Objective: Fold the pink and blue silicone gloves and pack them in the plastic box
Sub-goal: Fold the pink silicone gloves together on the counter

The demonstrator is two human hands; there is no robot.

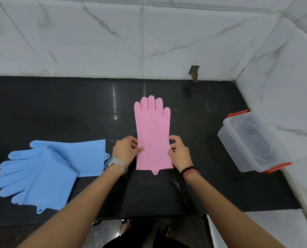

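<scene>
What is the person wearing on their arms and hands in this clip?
Both forearms are bare, with no sleeves and no gloves. The left hand has a silver metal link watch at the wrist. The right hand has a dark bead bracelet and a reddish thread band at the wrist.

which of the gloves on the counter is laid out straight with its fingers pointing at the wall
The pink glove, held at its sides by the left hand and right hand. The blue gloves lie overlapped, fingers pointing left.

pink glove (152,133), plain. blue gloves (47,169), pale, one with a bristled patch. box (252,142) clear with orange-red clips. counter (59,108) glossy black. wall (95,36) white marble tiles, grey veins. watch (117,162) silver.
</scene>
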